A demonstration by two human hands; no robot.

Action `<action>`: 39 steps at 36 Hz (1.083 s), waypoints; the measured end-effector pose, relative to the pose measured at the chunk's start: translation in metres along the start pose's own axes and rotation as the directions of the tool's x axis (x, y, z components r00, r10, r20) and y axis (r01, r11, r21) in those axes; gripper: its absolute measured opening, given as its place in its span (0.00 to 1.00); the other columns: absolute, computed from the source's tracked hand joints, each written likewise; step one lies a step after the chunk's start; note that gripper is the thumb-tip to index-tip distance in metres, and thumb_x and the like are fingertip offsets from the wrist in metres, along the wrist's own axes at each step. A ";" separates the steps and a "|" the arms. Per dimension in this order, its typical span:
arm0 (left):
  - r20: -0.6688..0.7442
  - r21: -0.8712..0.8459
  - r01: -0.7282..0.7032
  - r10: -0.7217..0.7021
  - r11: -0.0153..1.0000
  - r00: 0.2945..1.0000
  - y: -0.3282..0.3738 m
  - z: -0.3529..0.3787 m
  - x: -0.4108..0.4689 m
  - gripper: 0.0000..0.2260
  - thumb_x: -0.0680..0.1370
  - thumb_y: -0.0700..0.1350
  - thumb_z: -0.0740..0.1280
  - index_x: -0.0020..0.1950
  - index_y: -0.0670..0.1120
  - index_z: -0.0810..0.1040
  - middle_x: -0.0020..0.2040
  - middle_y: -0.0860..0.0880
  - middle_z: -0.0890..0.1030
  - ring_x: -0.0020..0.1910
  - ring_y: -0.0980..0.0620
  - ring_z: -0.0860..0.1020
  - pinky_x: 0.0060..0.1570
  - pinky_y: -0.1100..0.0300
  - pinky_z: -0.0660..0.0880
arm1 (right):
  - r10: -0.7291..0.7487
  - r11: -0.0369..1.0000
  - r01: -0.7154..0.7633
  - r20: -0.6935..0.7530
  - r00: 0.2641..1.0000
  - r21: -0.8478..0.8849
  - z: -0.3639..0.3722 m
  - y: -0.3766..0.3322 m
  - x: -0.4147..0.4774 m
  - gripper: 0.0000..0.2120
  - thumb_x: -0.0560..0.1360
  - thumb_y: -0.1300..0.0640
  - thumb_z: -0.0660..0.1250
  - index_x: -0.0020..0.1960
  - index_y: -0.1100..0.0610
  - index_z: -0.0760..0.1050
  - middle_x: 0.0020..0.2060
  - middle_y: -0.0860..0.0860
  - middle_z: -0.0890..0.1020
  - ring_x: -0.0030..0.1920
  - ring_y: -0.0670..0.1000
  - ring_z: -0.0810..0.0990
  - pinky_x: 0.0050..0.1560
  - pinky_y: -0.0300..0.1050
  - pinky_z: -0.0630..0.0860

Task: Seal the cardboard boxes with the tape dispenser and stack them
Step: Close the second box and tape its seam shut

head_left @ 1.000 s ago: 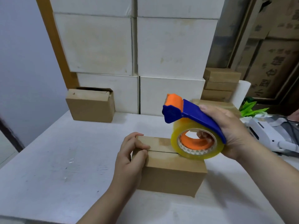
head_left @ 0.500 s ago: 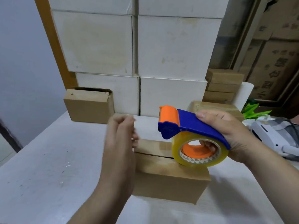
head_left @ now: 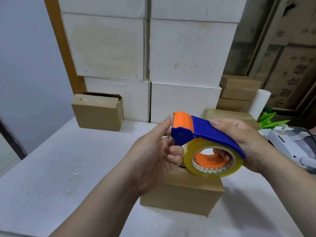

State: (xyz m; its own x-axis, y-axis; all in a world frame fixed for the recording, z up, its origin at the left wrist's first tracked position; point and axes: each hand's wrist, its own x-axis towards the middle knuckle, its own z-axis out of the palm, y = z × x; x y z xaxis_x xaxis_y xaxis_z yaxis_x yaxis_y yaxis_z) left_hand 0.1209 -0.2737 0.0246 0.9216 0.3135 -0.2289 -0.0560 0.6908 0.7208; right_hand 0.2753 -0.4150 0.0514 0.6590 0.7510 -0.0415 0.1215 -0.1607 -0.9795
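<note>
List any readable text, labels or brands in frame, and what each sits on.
Brown cartons at far right: large printed characters, too blurred to quote.
Tape dispenser: faint embossed mark on blue side, illegible.
Tape roll core: green triangle pattern only, no words.
Nothing else bears text.

brown cartons (head_left: 290, 72) stacked at right rear carry large dark printed characters running down the side, too blurred to read, tape roll (head_left: 213, 161) inner core shows a repeating green triangle pattern, no legible lettering, nothing else readable anywhere
</note>
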 end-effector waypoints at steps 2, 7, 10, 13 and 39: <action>-0.013 0.017 -0.019 0.019 1.000 1.000 0.002 -0.002 -0.001 0.16 0.83 0.54 0.66 0.59 0.42 0.75 0.41 0.46 0.74 0.30 0.55 0.68 0.26 0.67 0.65 | -0.003 1.000 0.003 -0.001 1.000 -0.008 0.000 0.000 0.000 0.14 0.66 0.40 0.70 0.36 0.48 0.88 0.36 0.55 0.88 0.32 0.52 0.84 0.33 0.43 0.80; -0.051 0.151 -0.109 0.118 0.983 0.992 0.007 -0.007 0.002 0.12 0.85 0.48 0.63 0.58 0.39 0.76 0.40 0.45 0.73 0.28 0.54 0.70 0.25 0.65 0.67 | -0.019 0.999 0.019 0.002 1.000 -0.031 0.000 0.000 0.001 0.13 0.66 0.40 0.70 0.36 0.47 0.88 0.36 0.54 0.88 0.32 0.51 0.84 0.37 0.46 0.79; -0.082 0.264 -0.156 0.183 0.952 0.980 0.011 -0.009 0.002 0.10 0.85 0.44 0.60 0.53 0.39 0.76 0.37 0.45 0.73 0.28 0.53 0.70 0.26 0.63 0.66 | -0.025 0.999 0.025 0.004 1.000 -0.045 0.000 0.001 0.000 0.14 0.66 0.40 0.70 0.37 0.47 0.89 0.37 0.55 0.89 0.33 0.51 0.85 0.38 0.46 0.80; -0.098 0.288 -0.170 0.205 0.942 0.974 0.014 -0.009 0.000 0.10 0.84 0.41 0.59 0.46 0.39 0.76 0.37 0.44 0.73 0.27 0.52 0.69 0.26 0.62 0.65 | -0.028 0.997 0.028 -0.006 1.000 -0.067 -0.001 0.001 0.000 0.15 0.66 0.39 0.70 0.39 0.48 0.89 0.39 0.56 0.89 0.35 0.52 0.86 0.39 0.47 0.81; -0.051 0.843 -0.149 0.353 0.517 0.934 0.049 -0.045 0.000 0.13 0.86 0.46 0.64 0.47 0.41 0.83 0.29 0.51 0.78 0.26 0.56 0.70 0.27 0.65 0.69 | -0.128 0.953 0.137 0.049 0.990 -0.270 0.000 -0.012 -0.003 0.14 0.70 0.39 0.67 0.44 0.43 0.89 0.41 0.52 0.90 0.43 0.56 0.88 0.40 0.45 0.82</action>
State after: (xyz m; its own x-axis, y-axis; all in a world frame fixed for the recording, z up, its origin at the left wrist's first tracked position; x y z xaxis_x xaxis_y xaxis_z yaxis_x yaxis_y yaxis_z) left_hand 0.1013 -0.2105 0.0306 0.8216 0.5700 0.0074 0.1572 -0.2391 0.9582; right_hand 0.2716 -0.4149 0.0632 0.6004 0.7962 0.0749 0.4067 -0.2234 -0.8858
